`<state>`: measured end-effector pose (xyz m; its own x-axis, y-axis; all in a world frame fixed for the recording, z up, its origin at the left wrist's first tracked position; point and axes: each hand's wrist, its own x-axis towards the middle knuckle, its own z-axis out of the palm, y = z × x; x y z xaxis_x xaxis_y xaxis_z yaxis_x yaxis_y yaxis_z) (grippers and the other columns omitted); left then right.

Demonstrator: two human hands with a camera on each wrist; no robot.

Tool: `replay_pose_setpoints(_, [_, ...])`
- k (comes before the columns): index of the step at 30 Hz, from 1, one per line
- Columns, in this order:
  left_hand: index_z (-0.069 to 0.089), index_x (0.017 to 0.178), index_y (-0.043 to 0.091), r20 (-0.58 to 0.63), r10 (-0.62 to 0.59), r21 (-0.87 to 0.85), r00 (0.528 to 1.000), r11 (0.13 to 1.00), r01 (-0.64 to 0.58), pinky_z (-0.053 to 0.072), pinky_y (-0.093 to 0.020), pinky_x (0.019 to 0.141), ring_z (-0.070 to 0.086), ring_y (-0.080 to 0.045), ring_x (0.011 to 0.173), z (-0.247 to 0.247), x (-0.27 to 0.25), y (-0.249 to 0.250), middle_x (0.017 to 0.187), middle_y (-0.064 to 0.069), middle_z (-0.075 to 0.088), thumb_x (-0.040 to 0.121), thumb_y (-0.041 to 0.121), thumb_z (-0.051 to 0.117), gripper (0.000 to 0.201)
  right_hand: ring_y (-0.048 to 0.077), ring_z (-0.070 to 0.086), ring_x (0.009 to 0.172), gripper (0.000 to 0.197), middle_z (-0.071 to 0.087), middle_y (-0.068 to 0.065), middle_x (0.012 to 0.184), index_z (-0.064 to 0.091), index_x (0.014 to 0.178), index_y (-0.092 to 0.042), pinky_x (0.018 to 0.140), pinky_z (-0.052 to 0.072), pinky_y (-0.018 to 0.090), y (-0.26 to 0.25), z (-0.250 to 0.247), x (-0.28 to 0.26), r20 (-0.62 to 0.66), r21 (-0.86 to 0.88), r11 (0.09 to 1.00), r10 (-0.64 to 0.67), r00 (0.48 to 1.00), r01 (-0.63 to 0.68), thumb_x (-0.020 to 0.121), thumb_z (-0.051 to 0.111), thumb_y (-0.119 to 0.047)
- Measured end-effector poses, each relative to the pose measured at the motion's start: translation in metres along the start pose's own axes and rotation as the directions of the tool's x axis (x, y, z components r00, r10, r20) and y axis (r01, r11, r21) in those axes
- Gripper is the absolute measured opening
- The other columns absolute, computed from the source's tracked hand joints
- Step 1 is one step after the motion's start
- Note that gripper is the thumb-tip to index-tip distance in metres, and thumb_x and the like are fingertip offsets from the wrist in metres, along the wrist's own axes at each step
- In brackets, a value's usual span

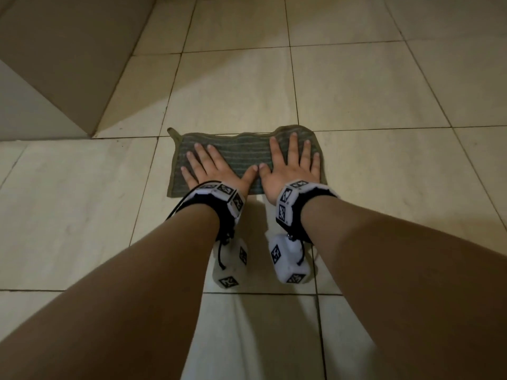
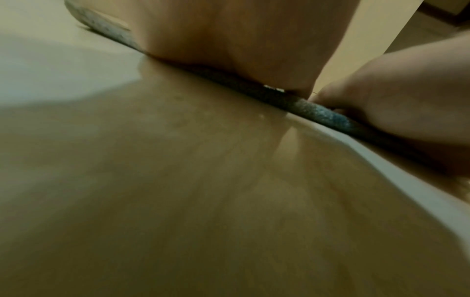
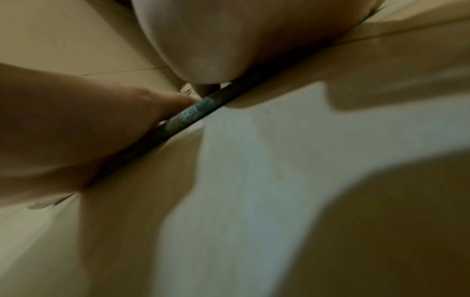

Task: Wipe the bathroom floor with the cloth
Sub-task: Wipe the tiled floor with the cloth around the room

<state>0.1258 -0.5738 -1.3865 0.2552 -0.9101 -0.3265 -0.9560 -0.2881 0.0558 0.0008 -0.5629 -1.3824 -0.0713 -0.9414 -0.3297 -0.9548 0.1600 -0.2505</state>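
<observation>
A grey-green striped cloth (image 1: 241,152) lies flat on the beige tiled floor (image 1: 362,86). My left hand (image 1: 216,171) presses its left half with the fingers straight and spread. My right hand (image 1: 290,168) presses the right half the same way, and the two thumbs nearly touch in the middle. The left wrist view shows the heel of my left hand (image 2: 241,40) on the cloth's near edge (image 2: 318,112), with the right hand (image 2: 406,104) beside it. In the right wrist view my right palm (image 3: 241,40) sits on the cloth edge (image 3: 193,112), next to my left hand (image 3: 63,124).
A tiled wall or ledge (image 1: 68,50) rises at the far left, and its corner reaches the floor just left of the cloth. Tiled floor stretches ahead and to the right. Both wrist cameras hang close to the floor under my forearms.
</observation>
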Motion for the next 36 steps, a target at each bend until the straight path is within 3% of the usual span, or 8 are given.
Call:
replay_pose_setpoints(8, [-0.016, 0.154, 0.01, -0.006, 0.039, 0.025, 0.999, 0.999, -0.039, -0.007, -0.05, 0.119, -0.017, -0.03, 0.149, -0.003, 0.003, 0.003, 0.161, -0.011, -0.022, 0.082, 0.085, 0.021, 0.111, 0.03, -0.024, 0.147, 0.064, -0.026, 0.003, 0.16, -0.014, 0.154, -0.033, 0.118, -0.017, 0.046, 0.008, 0.0, -0.005, -0.017, -0.001, 0.999, -0.038, 0.999, 0.038, 0.101, 0.015, -0.056])
replay_pose_setpoints(17, [-0.022, 0.153, 0.014, 0.11, 0.094, 0.008, 0.989, 0.995, -0.096, -0.008, -0.049, 0.12, -0.021, -0.027, 0.148, 0.013, -0.08, -0.041, 0.159, -0.007, -0.029, 0.081, 0.085, 0.024, 0.111, 0.028, -0.023, 0.147, 0.064, -0.03, 0.002, 0.159, -0.017, 0.153, -0.037, 0.117, -0.017, 0.046, 0.011, 0.033, -0.101, -0.04, 0.02, 0.999, -0.048, 0.998, 0.049, 0.1, 0.015, -0.055])
replay_pose_setpoints(21, [-0.025, 0.152, 0.013, 0.226, 0.093, 0.067, 0.97, 0.992, -0.111, -0.008, -0.05, 0.119, -0.02, -0.029, 0.149, 0.024, -0.14, -0.072, 0.155, -0.008, -0.037, 0.075, 0.089, 0.006, 0.112, 0.036, 0.02, 0.147, 0.061, 0.013, 0.011, 0.163, 0.021, 0.155, -0.028, 0.116, 0.009, 0.051, 0.003, 0.062, -0.169, -0.117, 0.031, 0.999, -0.035, 0.992, 0.039, 0.098, 0.023, -0.048])
replay_pose_setpoints(24, [0.006, 0.155, 0.005, 0.261, 0.13, 0.045, 0.957, 0.988, -0.146, 0.005, -0.052, 0.113, 0.016, -0.038, 0.148, 0.024, -0.178, -0.087, 0.161, -0.018, -0.007, 0.073, 0.083, -0.009, 0.114, 0.037, 0.032, 0.142, 0.061, 0.028, 0.013, 0.159, 0.028, 0.152, -0.023, 0.111, 0.022, 0.054, -0.003, 0.084, -0.216, -0.125, 0.073, 0.997, -0.013, 0.992, 0.022, 0.1, 0.008, -0.046])
replay_pose_setpoints(25, [0.001, 0.154, 0.005, 0.257, 0.139, 0.051, 0.956, 0.986, -0.157, 0.005, -0.052, 0.113, 0.016, -0.038, 0.148, 0.022, -0.183, -0.09, 0.16, -0.018, -0.008, 0.077, 0.082, -0.006, 0.11, 0.037, 0.034, 0.141, 0.062, 0.029, 0.014, 0.158, 0.028, 0.152, -0.022, 0.11, 0.024, 0.054, -0.005, 0.087, -0.224, -0.121, 0.076, 0.997, -0.005, 0.993, 0.015, 0.1, 0.004, -0.046])
replay_pose_setpoints(28, [-0.037, 0.14, 0.011, 0.308, 0.114, 0.154, 0.944, 0.974, -0.167, -0.009, -0.051, 0.119, -0.023, -0.031, 0.147, 0.029, -0.185, -0.094, 0.142, -0.009, -0.046, 0.085, 0.08, 0.011, 0.101, 0.037, 0.037, 0.139, 0.062, 0.032, 0.014, 0.156, 0.022, 0.153, -0.022, 0.111, 0.022, 0.053, -0.006, 0.094, -0.229, -0.099, 0.076, 0.997, 0.026, 0.995, -0.018, 0.1, 0.002, -0.046])
replay_pose_setpoints(32, [-0.038, 0.141, 0.012, 0.337, 0.088, 0.216, 0.937, 0.962, -0.168, -0.008, -0.052, 0.119, -0.023, -0.031, 0.147, 0.027, -0.185, -0.089, 0.137, -0.01, -0.05, 0.069, 0.085, -0.005, 0.109, 0.036, 0.036, 0.139, 0.06, 0.036, 0.013, 0.154, 0.018, 0.153, -0.024, 0.114, 0.013, 0.049, -0.004, 0.092, -0.229, -0.118, 0.07, 0.997, 0.024, 0.993, -0.016, 0.1, 0.003, -0.048])
replay_pose_setpoints(36, [-0.038, 0.14, 0.009, 0.37, 0.049, 0.299, 0.928, 0.939, -0.169, -0.003, -0.051, 0.121, -0.024, -0.034, 0.147, 0.02, -0.183, -0.082, 0.149, -0.012, -0.042, 0.085, 0.081, 0.017, 0.106, 0.034, 0.029, 0.141, 0.06, 0.039, 0.013, 0.153, 0.018, 0.154, -0.026, 0.114, 0.013, 0.049, -0.003, 0.091, -0.228, -0.145, 0.018, 1.0, 0.002, 0.989, 0.001, 0.099, 0.019, -0.049])
